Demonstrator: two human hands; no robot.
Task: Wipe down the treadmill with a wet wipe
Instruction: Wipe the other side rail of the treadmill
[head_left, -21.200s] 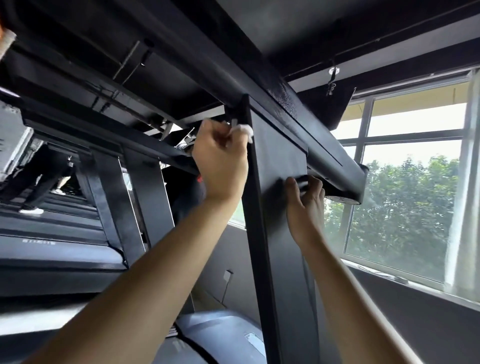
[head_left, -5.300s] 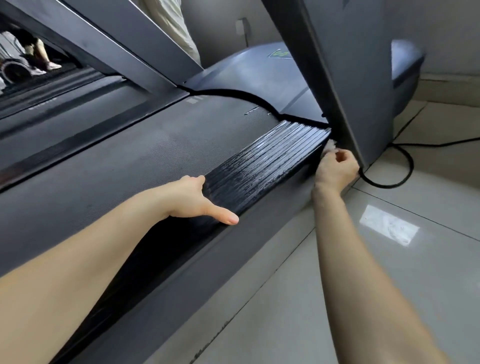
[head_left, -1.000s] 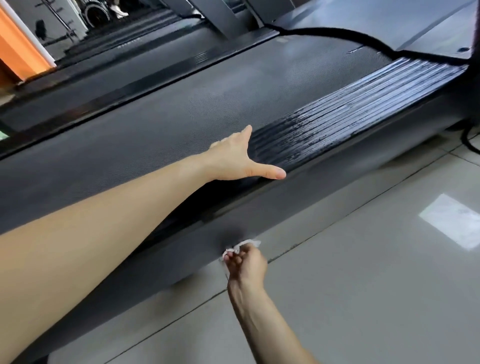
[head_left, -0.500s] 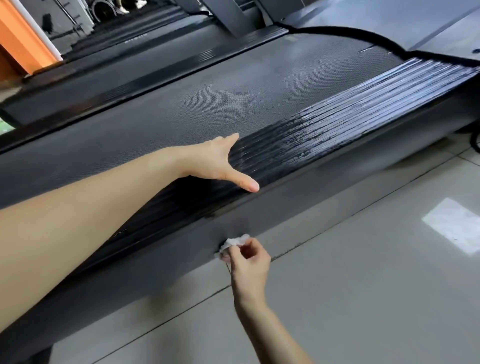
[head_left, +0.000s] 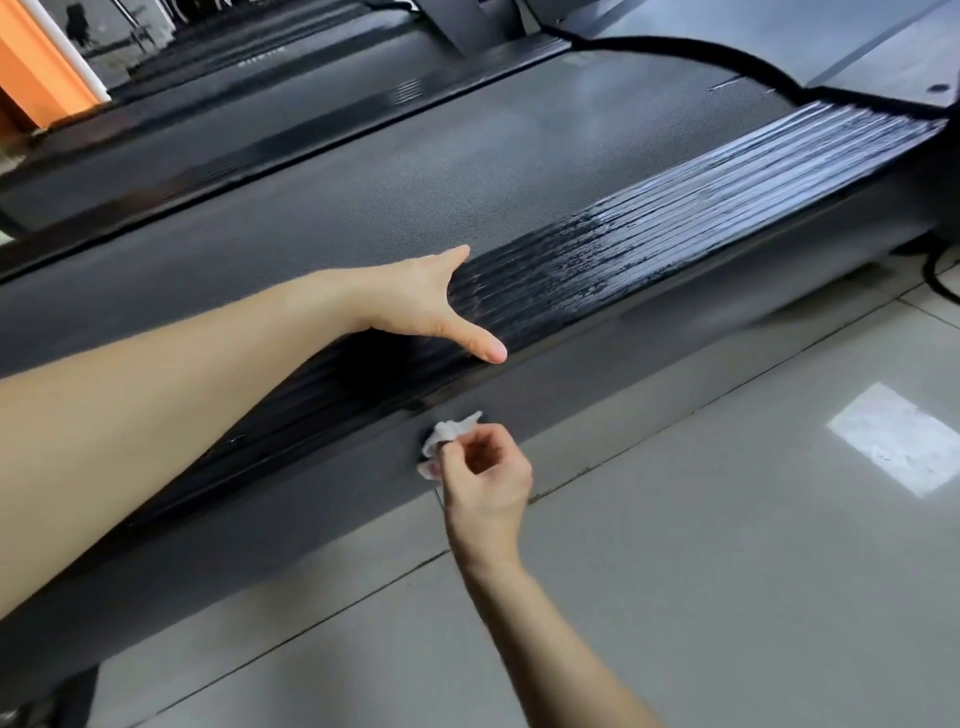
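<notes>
Only blurred lettering (head_left: 261, 56) on treadmill (head_left: 519, 171)

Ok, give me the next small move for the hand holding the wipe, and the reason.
Probably slide the right hand toward the person along the side panel: it pinches the wipe against the panel, whose near length looks dull and unwiped.

1. The left hand (head_left: 415, 306) hides its own fingers; only the thumb shows.
2. The wipe (head_left: 445, 435) is mostly covered by the right hand (head_left: 485, 480).
3. The treadmill (head_left: 519, 156) is cut by the picture's edges.
4. The cable (head_left: 935, 275) leaves at the right edge.
</notes>
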